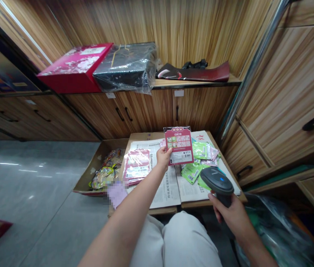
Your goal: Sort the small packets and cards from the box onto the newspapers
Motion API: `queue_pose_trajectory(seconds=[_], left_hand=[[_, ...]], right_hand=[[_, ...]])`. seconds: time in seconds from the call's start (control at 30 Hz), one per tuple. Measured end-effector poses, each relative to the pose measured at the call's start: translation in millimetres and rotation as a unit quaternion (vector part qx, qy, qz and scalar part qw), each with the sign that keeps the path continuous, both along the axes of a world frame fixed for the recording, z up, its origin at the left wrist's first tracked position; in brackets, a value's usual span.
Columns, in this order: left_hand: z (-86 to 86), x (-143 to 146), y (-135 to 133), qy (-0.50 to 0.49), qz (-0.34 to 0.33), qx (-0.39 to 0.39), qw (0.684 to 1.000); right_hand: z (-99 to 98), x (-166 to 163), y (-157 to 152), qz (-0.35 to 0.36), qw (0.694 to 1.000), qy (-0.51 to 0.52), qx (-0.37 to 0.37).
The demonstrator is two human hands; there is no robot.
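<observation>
My left hand pinches the lower left corner of a pink packet and holds it upright above a newspaper-covered cardboard box. My right hand grips the handle of a dark barcode scanner, whose head points toward the packet from the lower right. On the newspaper to the left lies a stack of pink packets. Loose green packets are scattered to the right, under and behind the scanner.
An open cardboard box with colourful packets stands on the floor at left. A red gift box, a plastic-wrapped dark box and a flat dark red item rest on the wooden shelf. Wooden cabinets close in at right.
</observation>
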State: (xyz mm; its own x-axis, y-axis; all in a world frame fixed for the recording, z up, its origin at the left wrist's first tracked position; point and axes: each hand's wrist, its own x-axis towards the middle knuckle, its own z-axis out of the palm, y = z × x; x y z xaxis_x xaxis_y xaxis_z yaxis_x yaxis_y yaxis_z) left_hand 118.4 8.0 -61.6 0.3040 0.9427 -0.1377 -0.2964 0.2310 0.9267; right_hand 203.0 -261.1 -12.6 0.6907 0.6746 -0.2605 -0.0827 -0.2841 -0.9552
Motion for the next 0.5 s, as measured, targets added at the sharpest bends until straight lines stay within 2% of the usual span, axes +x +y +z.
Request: queue_pose_trajectory(seconds=[0.3, 0.5], left_hand=[[6.1, -1.3, -3.6, 0.010, -0.009, -0.013, 1.000], [-2.0, 3.3, 0.4, 0.014, -0.007, -0.020, 1.000]], right_hand=[[-1.0, 1.4, 1.7, 0.004, 1.000, -0.004, -0.006], [2.8, 2.2, 3.9, -0.004, 1.000, 0.011, 0.004]])
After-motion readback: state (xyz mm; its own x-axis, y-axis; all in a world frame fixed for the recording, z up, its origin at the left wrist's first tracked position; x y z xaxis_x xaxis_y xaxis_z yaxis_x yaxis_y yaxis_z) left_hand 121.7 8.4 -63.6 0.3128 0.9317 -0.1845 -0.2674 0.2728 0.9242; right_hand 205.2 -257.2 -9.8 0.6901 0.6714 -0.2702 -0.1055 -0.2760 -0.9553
